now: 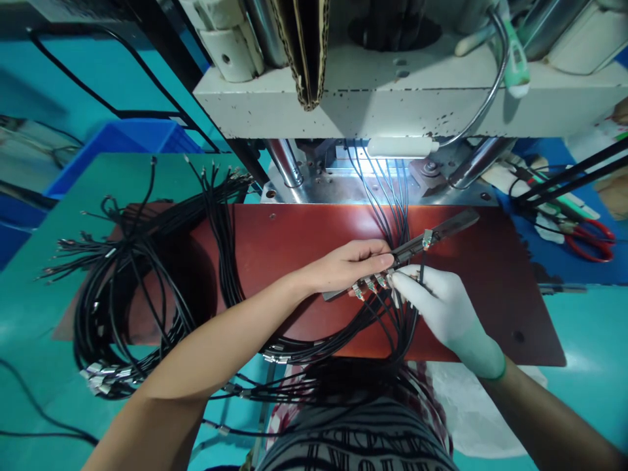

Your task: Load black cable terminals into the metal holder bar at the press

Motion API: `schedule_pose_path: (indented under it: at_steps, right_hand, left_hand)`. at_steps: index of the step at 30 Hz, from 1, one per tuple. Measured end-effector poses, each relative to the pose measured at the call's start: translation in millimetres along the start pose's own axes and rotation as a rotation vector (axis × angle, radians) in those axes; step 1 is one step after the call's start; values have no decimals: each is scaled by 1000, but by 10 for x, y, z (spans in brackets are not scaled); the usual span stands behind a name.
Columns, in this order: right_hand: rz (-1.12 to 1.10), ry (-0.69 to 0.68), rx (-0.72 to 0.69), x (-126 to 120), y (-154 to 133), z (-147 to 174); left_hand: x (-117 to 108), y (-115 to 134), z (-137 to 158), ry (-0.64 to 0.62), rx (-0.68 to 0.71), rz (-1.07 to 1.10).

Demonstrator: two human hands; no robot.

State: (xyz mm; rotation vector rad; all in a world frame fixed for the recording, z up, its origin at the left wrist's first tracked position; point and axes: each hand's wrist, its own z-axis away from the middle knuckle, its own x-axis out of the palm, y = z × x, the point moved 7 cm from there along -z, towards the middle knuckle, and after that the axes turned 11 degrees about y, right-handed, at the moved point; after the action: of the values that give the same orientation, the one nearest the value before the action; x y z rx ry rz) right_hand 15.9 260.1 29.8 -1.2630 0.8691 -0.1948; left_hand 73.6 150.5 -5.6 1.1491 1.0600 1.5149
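Note:
My bare left hand [358, 263] is closed around a long grey metal bar [449, 227], held tilted above the red-brown board. Several small metal connectors [370, 284] on black cable ends sit along the bar's near edge, below my left fingers. Another connector [427, 239] sits farther right on the bar. My right hand [436, 297], in a white glove, pinches a cable connector at the bar's edge, close to my left thumb; the fingertips partly hide it. Black cables [338, 340] run from the bar down toward my lap.
A press [392, 108] with steel posts stands behind the red-brown board [490, 294], a white lamp [402, 147] lighting its bed. Coiled black cables [132, 281] lie at left. A blue bin [132, 140] stands beyond. Red-handled scissors [591, 239] and tools lie at right.

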Motion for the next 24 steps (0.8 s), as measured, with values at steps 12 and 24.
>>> schedule_pose_path:
  at_steps: [12,24]
  right_hand:
    - [-47,-8,394,-90,359,51]
    - [141,138,-38,-58,44,119]
  left_hand:
    - [-17,-23,16,5,-51,56]
    - [-31,-22,14,13,-31,46]
